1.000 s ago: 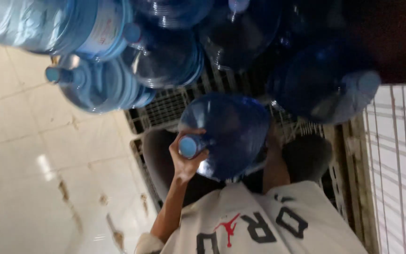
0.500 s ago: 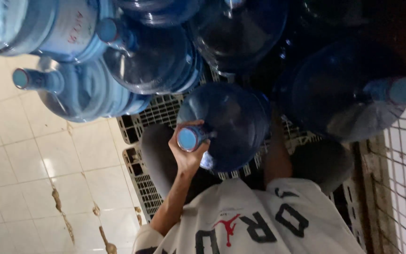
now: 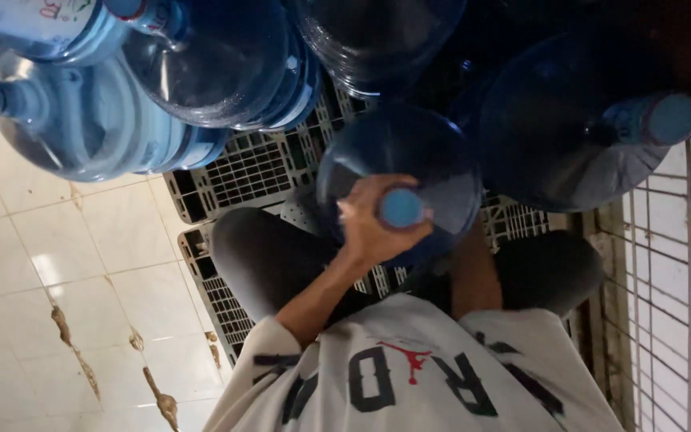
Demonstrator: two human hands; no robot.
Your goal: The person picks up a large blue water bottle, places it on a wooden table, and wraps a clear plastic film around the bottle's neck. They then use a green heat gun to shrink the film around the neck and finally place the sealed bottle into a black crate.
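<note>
Blue translucent plastic fills most of the view: a large water jug [image 3: 409,172] stands between the person's knees on a grey slatted plastic pallet [image 3: 249,172], its light blue cap [image 3: 402,208] pointing up toward the camera. The left hand [image 3: 373,224] is wrapped around the jug's neck just under the cap, fingers closed tight on it, the forearm running down toward the white printed shirt [image 3: 409,376] at the bottom of the frame. The right hand is hidden behind the jug; only the right forearm [image 3: 473,276] shows, reaching along the jug's far side, so whether it grips anything cannot be told. More jugs crowd around: one with a blue cap [image 3: 669,118] lies tilted just to the right of the held jug, and two pale ones lie on their sides at upper left, one [image 3: 81,120] resting over the edge of the pallet and the other [image 3: 201,48] stacked beside it. Cream floor tiles [image 3: 41,264] with brown stained grout lie at left, and a white wire grille [image 3: 677,296] stands at right.
</note>
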